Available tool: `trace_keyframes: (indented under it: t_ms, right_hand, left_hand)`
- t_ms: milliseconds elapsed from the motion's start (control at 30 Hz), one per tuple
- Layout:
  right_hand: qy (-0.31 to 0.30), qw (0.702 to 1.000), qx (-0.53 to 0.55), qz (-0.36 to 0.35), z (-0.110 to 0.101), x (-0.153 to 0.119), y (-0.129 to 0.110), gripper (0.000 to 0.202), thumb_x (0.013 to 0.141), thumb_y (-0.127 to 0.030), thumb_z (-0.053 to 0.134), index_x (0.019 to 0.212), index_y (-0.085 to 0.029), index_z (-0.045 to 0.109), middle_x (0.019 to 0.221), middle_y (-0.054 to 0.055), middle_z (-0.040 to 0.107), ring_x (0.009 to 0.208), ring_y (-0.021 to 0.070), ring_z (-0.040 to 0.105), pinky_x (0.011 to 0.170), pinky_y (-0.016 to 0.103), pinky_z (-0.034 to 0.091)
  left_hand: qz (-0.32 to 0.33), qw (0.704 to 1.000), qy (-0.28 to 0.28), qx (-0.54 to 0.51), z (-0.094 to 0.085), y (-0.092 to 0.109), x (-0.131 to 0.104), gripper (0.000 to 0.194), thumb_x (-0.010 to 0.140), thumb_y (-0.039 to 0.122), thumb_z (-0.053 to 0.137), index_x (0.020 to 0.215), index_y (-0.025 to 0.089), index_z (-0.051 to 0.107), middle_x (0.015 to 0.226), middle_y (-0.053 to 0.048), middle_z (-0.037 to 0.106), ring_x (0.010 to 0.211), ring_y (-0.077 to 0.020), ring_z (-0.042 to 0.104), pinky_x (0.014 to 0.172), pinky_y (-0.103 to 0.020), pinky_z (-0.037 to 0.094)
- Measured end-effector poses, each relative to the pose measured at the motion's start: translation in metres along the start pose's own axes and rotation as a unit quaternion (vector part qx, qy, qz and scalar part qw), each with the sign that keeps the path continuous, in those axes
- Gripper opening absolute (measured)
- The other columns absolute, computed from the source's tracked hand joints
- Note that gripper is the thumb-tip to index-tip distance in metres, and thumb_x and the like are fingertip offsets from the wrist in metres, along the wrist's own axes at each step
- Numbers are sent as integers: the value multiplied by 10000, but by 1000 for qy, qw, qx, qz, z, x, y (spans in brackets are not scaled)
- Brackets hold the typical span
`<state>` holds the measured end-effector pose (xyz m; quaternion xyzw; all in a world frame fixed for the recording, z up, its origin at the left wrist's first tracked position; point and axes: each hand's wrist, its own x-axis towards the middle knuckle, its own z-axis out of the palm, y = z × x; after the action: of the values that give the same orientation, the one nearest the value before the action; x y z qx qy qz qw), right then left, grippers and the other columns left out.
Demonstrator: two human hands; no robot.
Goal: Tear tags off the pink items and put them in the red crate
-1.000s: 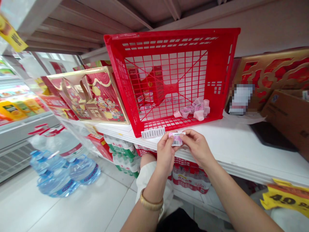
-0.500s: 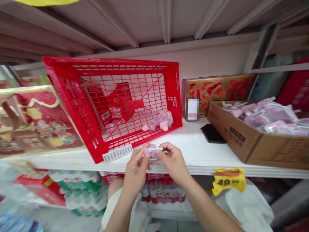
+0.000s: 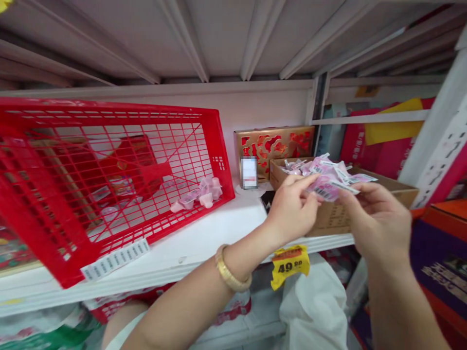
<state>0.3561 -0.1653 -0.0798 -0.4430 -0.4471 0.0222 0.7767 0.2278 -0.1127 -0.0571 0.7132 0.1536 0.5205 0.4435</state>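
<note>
Over the front edge of a cardboard box (image 3: 324, 219), both my hands are at a small pink plastic cup pack (image 3: 326, 191) with a barcode label across it. My left hand (image 3: 295, 206) pinches it from the left side, a gold bangle on the wrist. From the right, my right hand (image 3: 379, 221) grips its edge by the white label between thumb and fingers. Many similar pink packs (image 3: 324, 165) lie heaped in the box just behind. Several more pink cups (image 3: 206, 192) rest inside a red plastic basket (image 3: 226, 160) tipped on its side.
A strip of barcode stickers (image 3: 115, 260) hangs on the basket's front rim. A phone with a lit screen (image 3: 249, 170) leans against a gold-and-red gift box (image 3: 275, 143). A yellow price tag (image 3: 291, 265) sticks out from the white shelf edge (image 3: 219, 257). Purple cartons (image 3: 443, 267) stand right.
Both hands have moved from in front of the basket rightward to the cardboard box, and the view has turned right. The cups in the basket look the same.
</note>
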Motion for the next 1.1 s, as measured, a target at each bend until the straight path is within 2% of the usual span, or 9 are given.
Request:
trace_keyframes:
  t_ms: [200, 300, 400, 500, 633, 800, 867, 933, 1100]
  right_hand:
    - [70, 978, -196, -7, -36, 98, 5, 148, 685, -247, 712, 787, -162, 646, 655, 20, 629, 532, 123, 522, 510, 253, 389]
    - [24, 942, -332, 49, -42, 127, 15, 68, 726, -189, 670, 772, -140, 680, 655, 44, 645, 538, 126, 505, 565, 283, 365]
    - [-57, 889, -445, 90, -51, 136, 33, 113, 749, -219, 675, 808, -138, 727, 650, 74, 665, 578, 163, 537, 611, 316, 360]
    - [-61, 862, -498, 65, -61, 136, 50, 264, 755, -265, 703, 969, -115, 742, 848, 146, 724, 710, 203, 595, 667, 334, 383]
    - [8, 862, -506, -30, -60, 128, 51, 330, 739, -274, 725, 1024, -108, 739, 950, 188, 726, 818, 244, 619, 717, 367, 417]
    - [63, 904, -325, -269, -10, 81, 12, 190, 788, -226, 633, 927, -135, 724, 848, 147, 707, 751, 200, 621, 703, 332, 468]
    - [-11, 915, -236, -328, 25, 49, -2, 121, 818, -227, 599, 858, -168, 696, 809, 104, 695, 737, 186, 619, 697, 316, 477]
    - [-146, 915, -166, -337, 64, 16, -8, 103, 844, -220, 570, 826, -188, 665, 802, 70, 689, 742, 175, 624, 709, 308, 481]
    - [-409, 873, -171, -205, 159, -44, 9, 132, 816, -200, 590, 909, -184, 683, 894, 69, 706, 815, 191, 650, 775, 312, 485]
  left_hand:
    - [-16, 986, -124, 113, 71, -5, 105, 471, 775, 46, 507, 1214, 153, 637, 1164, -112, 681, 1048, -223, 642, 935, -355, 495]
    - [-41, 978, -115, 167, 80, -7, 131, 513, 765, 35, 517, 1274, 74, 578, 1291, -195, 609, 1179, -268, 582, 966, -356, 465]
    - [-49, 978, -84, 186, 67, -12, 129, 543, 765, 35, 533, 1305, 86, 549, 1293, -190, 606, 1178, -257, 589, 992, -364, 451]
    - [-30, 984, -54, 166, 34, -14, 108, 518, 771, 18, 506, 1271, 134, 579, 1244, -156, 634, 1055, -217, 652, 939, -358, 493]
    - [3, 987, 17, 159, -36, -6, 77, 509, 761, -6, 438, 1223, 130, 603, 1234, -141, 632, 927, -161, 684, 818, -291, 539]
    - [9, 952, 200, 230, -150, 11, 51, 499, 722, 19, 446, 1175, 118, 629, 1152, -106, 670, 854, -131, 685, 739, -232, 537]
    - [-28, 917, 255, 305, -189, 12, 40, 480, 717, 37, 470, 1159, 103, 645, 1102, -104, 691, 842, -139, 682, 730, -230, 530]
    - [-97, 876, 252, 400, -217, 7, 26, 442, 732, 55, 485, 1132, 103, 667, 1046, -97, 715, 832, -148, 679, 710, -220, 517]
    - [-262, 758, 54, 595, -237, -16, -13, 270, 788, 191, 555, 998, 141, 718, 961, -102, 741, 853, -209, 693, 720, -260, 507]
